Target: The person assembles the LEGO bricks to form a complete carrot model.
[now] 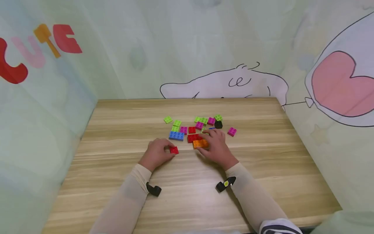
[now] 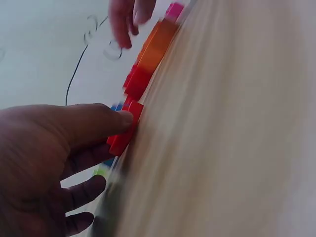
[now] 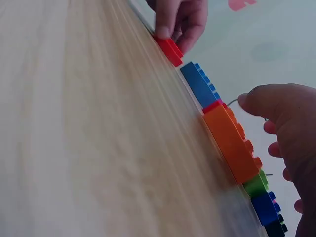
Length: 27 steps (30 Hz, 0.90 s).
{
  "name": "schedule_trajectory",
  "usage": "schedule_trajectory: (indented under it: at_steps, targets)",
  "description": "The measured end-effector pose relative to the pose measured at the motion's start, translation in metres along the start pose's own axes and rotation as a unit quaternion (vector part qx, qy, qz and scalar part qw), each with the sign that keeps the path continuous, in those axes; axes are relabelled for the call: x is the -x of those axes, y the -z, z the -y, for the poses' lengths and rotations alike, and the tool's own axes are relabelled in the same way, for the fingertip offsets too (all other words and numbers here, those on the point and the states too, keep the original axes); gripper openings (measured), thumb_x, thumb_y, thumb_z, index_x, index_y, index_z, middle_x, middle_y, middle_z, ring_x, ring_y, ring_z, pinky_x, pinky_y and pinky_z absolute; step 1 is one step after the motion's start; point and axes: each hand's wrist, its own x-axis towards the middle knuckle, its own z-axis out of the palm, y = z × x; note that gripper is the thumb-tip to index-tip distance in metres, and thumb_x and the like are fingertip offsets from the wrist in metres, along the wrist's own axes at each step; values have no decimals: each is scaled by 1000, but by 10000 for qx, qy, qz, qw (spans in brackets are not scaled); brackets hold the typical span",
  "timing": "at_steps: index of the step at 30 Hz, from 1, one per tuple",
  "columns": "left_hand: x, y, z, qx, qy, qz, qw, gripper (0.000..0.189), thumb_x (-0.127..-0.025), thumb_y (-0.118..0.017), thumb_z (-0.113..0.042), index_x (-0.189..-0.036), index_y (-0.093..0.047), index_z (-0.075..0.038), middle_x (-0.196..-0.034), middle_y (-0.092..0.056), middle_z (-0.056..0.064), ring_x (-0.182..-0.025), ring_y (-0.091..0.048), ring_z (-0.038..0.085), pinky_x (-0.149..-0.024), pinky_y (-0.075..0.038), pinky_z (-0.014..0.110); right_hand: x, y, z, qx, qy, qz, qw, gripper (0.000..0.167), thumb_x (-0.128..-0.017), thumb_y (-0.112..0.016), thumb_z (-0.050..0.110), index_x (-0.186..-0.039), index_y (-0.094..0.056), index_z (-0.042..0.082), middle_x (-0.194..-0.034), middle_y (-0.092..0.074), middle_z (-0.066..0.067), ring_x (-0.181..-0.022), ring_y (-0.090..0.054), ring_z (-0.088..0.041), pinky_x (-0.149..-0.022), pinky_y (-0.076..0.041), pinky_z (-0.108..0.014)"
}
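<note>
My left hand (image 1: 157, 152) pinches a small square red toy brick (image 1: 174, 150) between thumb and fingers, low at the table surface. In the left wrist view the thumb lies against the side of this brick (image 2: 129, 129). My right hand (image 1: 217, 147) hovers with spread, slightly bent fingers over a long orange brick (image 1: 199, 144) and holds nothing. From the right wrist, a gap shows between the thumb and the studs of the orange brick (image 3: 231, 143). Directly behind the orange one is a longer red brick (image 1: 193, 138), partly covered by my right fingers.
A blue brick (image 1: 176, 136) lies between and beyond the hands. Behind it are green bricks (image 1: 177, 123), a magenta brick (image 1: 183, 130) and a small red brick (image 1: 192, 130). A black brick (image 1: 218, 124) and another magenta brick (image 1: 232, 131) lie farther right on the wooden table (image 1: 187, 195).
</note>
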Motion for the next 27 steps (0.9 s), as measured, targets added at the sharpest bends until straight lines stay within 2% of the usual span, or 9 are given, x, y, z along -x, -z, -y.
schedule_trajectory:
  at_steps: [4, 7, 10, 13, 15, 18, 22, 25, 27]
  targets:
    - [8, -17, -20, -37, -464, 243, 9986, 24, -81, -89, -29, -103, -80, -23, -99, -73, -9, -100, -60, 19, -91, -43, 44, 3, 1, -3, 76, -252, 63, 9996, 50, -86, -83, 48, -121, -73, 15, -124, -63, -6, -120, -47, -30, -97, -36, -52]
    - [11, -26, -33, -19, -780, 242, 9967, 24, -82, -89, -31, -103, -79, -24, -101, -73, -11, -99, -60, 17, -90, -43, 41, 4, 2, -5, 68, -369, 224, 9990, 49, -86, -83, 48, -121, -72, 15, -122, -64, -4, -117, -48, -29, -96, -38, -50]
    - [12, -32, -37, -5, -864, 183, 9961, 25, -82, -89, -32, -104, -79, -25, -102, -73, -12, -100, -60, 16, -90, -43, 39, 4, 2, -7, -15, -421, 385, 9984, 47, -87, -83, 44, -122, -72, 15, -123, -68, -4, -117, -51, -30, -95, -40, -50]
    - [12, -33, -37, 95, -727, 163, 9972, 32, -82, -89, -34, -110, -79, -24, -106, -73, -10, -104, -59, 17, -93, -44, 40, 4, 0, -8, -86, -451, 520, 9976, 44, -90, -82, 39, -124, -72, 14, -124, -70, -4, -117, -54, -29, -95, -41, -49]
    - [12, -33, -37, 246, -622, 6, 9978, 40, -81, -90, -36, -116, -77, -23, -114, -72, -8, -110, -59, 19, -98, -46, 43, 3, -1, -9, -106, -417, 530, 9977, 42, -91, -82, 36, -124, -72, 14, -123, -71, -4, -117, -55, -28, -96, -41, -49]
    - [11, -31, -38, 585, -644, -506, 9949, 53, -79, -92, -36, -126, -73, -20, -124, -69, -3, -118, -58, 22, -104, -48, 48, 3, 2, -7, -209, -305, 385, 9986, 39, -89, -83, 34, -122, -73, 14, -118, -72, -2, -114, -57, -25, -96, -42, -47]
    - [11, -29, -40, 909, -1094, -1044, 9843, 56, -81, -92, -28, -131, -71, -13, -131, -69, 1, -125, -59, 25, -107, -49, 48, 5, 6, 6, -882, 128, 102, 9960, 39, -84, -89, 28, -117, -74, 13, -114, -73, 0, -111, -59, -22, -98, -42, -46]
    - [14, -28, -40, 969, -1195, -1016, 9829, 48, -83, -90, -23, -127, -73, -13, -127, -71, 0, -121, -62, 23, -104, -53, 45, 8, 7, 16, -1448, 390, 177, 9885, 42, -84, -89, 27, -120, -73, 12, -118, -72, -1, -114, -60, -23, -104, -42, -49]
    - [15, -28, -40, 989, -1089, -932, 9847, 41, -84, -89, -22, -122, -76, -14, -121, -73, -1, -116, -64, 21, -101, -55, 43, 10, 5, 21, -1707, 305, 325, 9843, 46, -84, -89, 27, -124, -71, 12, -122, -71, 0, -116, -60, -23, -105, -44, -49]
